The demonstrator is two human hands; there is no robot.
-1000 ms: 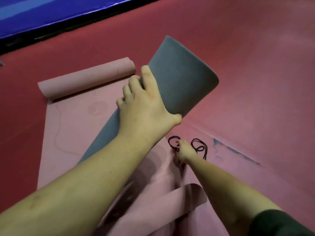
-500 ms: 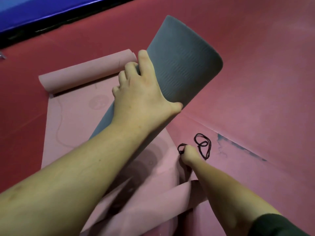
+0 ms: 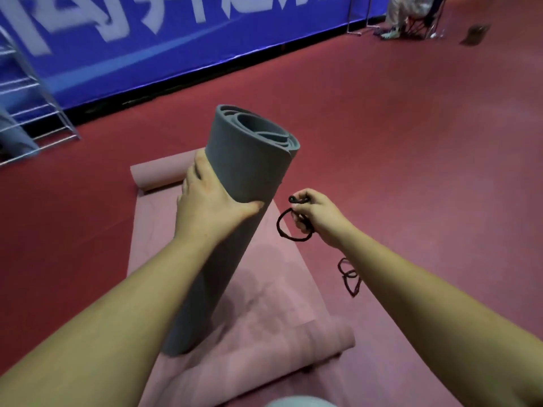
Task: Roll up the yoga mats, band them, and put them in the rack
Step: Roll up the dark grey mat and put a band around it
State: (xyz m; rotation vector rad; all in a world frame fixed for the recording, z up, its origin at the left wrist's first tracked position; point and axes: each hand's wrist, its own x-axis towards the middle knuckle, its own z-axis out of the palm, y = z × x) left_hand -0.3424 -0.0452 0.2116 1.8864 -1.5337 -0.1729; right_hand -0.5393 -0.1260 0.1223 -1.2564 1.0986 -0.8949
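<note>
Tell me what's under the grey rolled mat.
The pink mat, spread on the red floor; the grey rolled mat stands tilted on it, gripped by the left hand. The patch beneath its foot is covered.

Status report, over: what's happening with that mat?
Left hand grips rolled grey mat, tilted, lower end on pink mat. Right hand pinches black band. Nothing in the way.

My left hand (image 3: 211, 207) wraps round the grey rolled mat (image 3: 249, 171), thumb across its front. My right hand (image 3: 318, 214) is curled, pinching a black band (image 3: 278, 226), forearm outstretched.
</note>
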